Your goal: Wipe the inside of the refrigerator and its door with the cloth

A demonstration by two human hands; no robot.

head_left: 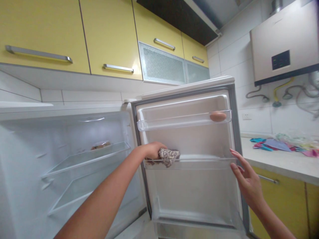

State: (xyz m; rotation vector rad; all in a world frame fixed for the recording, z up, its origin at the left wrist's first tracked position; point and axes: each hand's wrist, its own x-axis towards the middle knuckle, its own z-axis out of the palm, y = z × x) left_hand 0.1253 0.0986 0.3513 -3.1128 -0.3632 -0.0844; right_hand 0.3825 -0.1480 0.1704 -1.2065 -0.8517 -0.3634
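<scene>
My left hand (154,150) is closed around a brown-and-white patterned cloth (169,156) at the left end of the middle door shelf (206,164). Part of the cloth hangs over the clear front of that shelf, and the left fingertips are hidden behind it. At the door's right edge, my right hand (246,179) has its fingers apart beside the end of the same shelf; whether they touch the door is hard to tell. The fridge door (194,192) stands wide open. A brown egg (217,116) lies at the right end of the top door shelf (179,124).
Inside the fridge, a small brown item (100,145) lies on the upper glass shelf (87,159). Yellow cabinets (109,33) hang above. On the right, a worktop (276,162) holds colourful cloths or bags (276,144) below a water heater (286,43).
</scene>
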